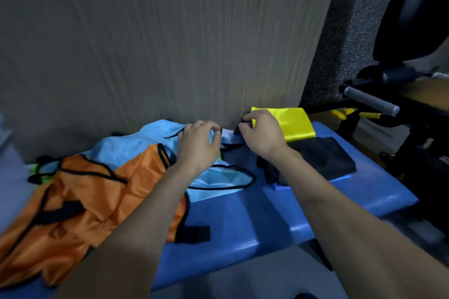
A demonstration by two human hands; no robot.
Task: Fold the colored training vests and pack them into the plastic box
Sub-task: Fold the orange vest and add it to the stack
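Observation:
A dark blue vest (234, 155) with a white label (227, 132) lies at the back of the blue padded bench (243, 216). My left hand (198, 146) pinches its top edge left of the label. My right hand (261, 134) pinches the same edge on the right. Behind my right hand a folded yellow vest (297, 123) rests against the wall. A folded dark vest (323, 155) lies to its front. An orange vest (80, 204) sprawls unfolded at left over a light blue vest (128, 145). A green vest (38, 170) peeks out at far left. No plastic box is in view.
A wood-grain panel (170, 43) stands right behind the bench. Black exercise equipment (413, 31) with a grey handle (369, 99) and yellow-tipped parts (345, 112) stands to the right. The bench's front edge runs diagonally below my forearms.

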